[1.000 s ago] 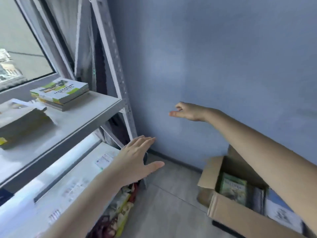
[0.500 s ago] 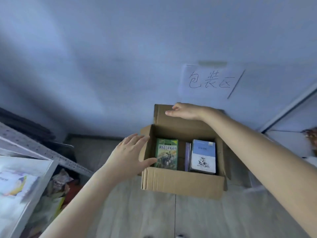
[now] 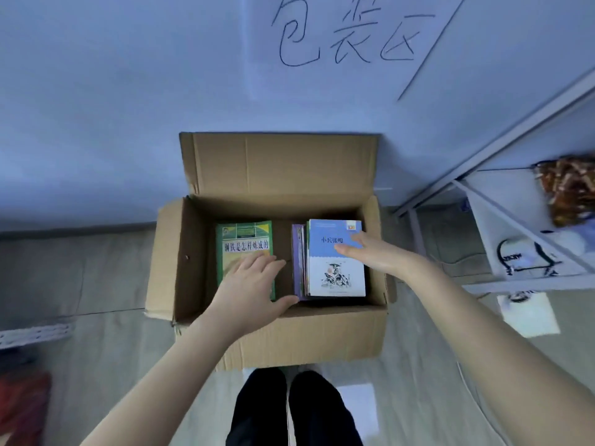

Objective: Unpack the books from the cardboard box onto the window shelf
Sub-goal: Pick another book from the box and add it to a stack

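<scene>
An open cardboard box [image 3: 309,329] stands on the floor against the wall, right in front of me. Inside on the left lies a green book [image 3: 244,243]. On the right is a stack topped by a blue and white book [image 3: 335,272]. My left hand [image 3: 254,288] is inside the box with straight fingers spread over the lower part of the green book. My right hand [image 3: 373,252] reaches over the right side, its fingers at the upper right of the blue and white book and the thumb lying on the cover. The window shelf is out of view.
A handwritten paper sign [image 3: 347,37] hangs on the wall above the box. A white metal rack [image 3: 502,175] stands at the right with a patterned bag [image 3: 570,191] and a white bag [image 3: 528,259] on it. My dark trouser legs [image 3: 289,410] are just before the box.
My view swung from the window shelf down to the box. Both hands dropped from the air into the box, the left onto the green book, the right onto the blue and white one.
</scene>
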The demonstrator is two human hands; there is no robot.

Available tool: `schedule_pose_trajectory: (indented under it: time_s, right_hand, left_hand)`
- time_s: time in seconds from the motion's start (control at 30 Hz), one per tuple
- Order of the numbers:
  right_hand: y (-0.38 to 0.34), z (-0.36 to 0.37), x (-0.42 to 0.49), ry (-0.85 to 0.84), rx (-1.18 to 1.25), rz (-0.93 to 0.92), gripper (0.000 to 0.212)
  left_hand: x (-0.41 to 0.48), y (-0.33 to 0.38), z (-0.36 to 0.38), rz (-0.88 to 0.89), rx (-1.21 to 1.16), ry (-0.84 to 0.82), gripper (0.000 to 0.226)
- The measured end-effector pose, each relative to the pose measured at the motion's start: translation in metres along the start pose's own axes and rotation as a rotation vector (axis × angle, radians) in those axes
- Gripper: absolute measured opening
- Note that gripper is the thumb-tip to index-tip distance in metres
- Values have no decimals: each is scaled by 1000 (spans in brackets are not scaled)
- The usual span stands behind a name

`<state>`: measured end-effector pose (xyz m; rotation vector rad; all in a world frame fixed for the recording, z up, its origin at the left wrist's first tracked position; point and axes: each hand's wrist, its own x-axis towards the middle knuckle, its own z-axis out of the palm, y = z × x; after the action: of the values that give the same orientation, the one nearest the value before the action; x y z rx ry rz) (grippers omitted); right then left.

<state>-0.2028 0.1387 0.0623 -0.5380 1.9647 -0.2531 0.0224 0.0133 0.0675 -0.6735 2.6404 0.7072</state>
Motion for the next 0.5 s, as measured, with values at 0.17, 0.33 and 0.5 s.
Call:
schedule_pose_trajectory:
  time_s: [0.17, 0.33, 0.5]
  right_hand:
    - [62, 22, 54, 22, 79, 51, 77]
    - [106, 55, 112, 143, 178, 43, 75]
    - [133, 75, 149, 284, 315, 64, 74]
  left_hand:
    - [61, 4, 71, -45, -13, -106, 76]
    - [106, 3, 140, -114, -47, -122, 74]
    - [135, 2, 184, -196, -110, -181, 72]
